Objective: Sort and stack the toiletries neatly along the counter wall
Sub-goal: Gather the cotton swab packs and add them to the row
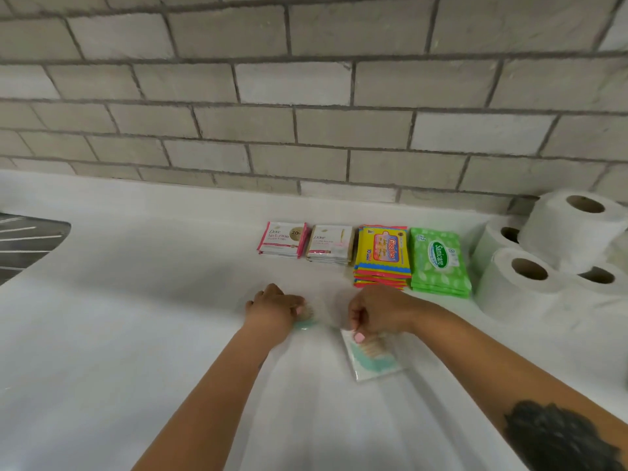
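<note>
Near the counter's (pixel 136 300) middle, the left hand (pixel 273 309) pinches a blurred teal-edged clear packet (pixel 306 319); the right hand (pixel 377 314) pinches a clear cotton-swab packet (pixel 372 356) lying flat.

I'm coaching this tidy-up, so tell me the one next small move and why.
Probably carry the two swab packs up to the open spot left of the pink Dove stack. The left hand covers one pack, the right hand pinches the other pack, and both lie short of the sorted row by the wall.
</note>
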A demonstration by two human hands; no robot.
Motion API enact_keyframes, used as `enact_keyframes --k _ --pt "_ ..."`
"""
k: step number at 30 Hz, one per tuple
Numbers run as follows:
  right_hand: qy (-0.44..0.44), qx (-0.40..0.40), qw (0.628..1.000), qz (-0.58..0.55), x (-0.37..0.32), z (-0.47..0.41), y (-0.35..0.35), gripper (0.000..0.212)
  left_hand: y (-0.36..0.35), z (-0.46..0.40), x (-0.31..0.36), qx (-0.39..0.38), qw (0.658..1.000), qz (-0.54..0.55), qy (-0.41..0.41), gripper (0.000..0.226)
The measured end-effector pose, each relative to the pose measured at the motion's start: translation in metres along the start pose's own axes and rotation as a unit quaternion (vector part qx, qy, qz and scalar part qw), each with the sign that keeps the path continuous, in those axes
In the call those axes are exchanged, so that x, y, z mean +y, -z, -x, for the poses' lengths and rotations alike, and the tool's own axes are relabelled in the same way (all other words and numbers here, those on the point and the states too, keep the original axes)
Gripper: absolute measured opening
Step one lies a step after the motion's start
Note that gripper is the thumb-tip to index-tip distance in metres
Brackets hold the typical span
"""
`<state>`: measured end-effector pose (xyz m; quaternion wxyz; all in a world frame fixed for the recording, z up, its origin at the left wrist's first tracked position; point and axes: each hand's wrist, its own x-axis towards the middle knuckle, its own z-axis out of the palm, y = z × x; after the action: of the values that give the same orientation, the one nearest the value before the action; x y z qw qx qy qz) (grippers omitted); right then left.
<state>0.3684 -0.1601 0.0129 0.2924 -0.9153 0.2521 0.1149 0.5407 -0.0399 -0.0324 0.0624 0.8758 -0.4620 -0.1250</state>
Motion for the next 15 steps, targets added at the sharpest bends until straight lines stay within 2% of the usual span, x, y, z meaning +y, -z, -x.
enact_keyframes --k 3,5,9,15 --pt "0.034 0.024 0.999 -0.017 -0.013 -0.024 0.01 0.02 0.003 0.001 -0.005 -0.016 0.997 0.078 0.004 0.032" --pt "0.051 0.039 0.998 0.012 -0.025 -0.041 0.012 0.012 0.007 0.002 -0.007 -0.017 0.992 0.127 -0.001 0.035" --pt "0.061 0.058 0.992 0.092 -0.054 -0.072 0.004 0.013 0.017 0.003 -0.017 -0.01 0.965 0.261 0.032 0.038" --pt "0.092 0.109 0.978 0.153 -0.067 -0.091 -0.019 0.011 0.017 0.006 -0.029 -0.012 0.942 0.328 0.066 0.036"
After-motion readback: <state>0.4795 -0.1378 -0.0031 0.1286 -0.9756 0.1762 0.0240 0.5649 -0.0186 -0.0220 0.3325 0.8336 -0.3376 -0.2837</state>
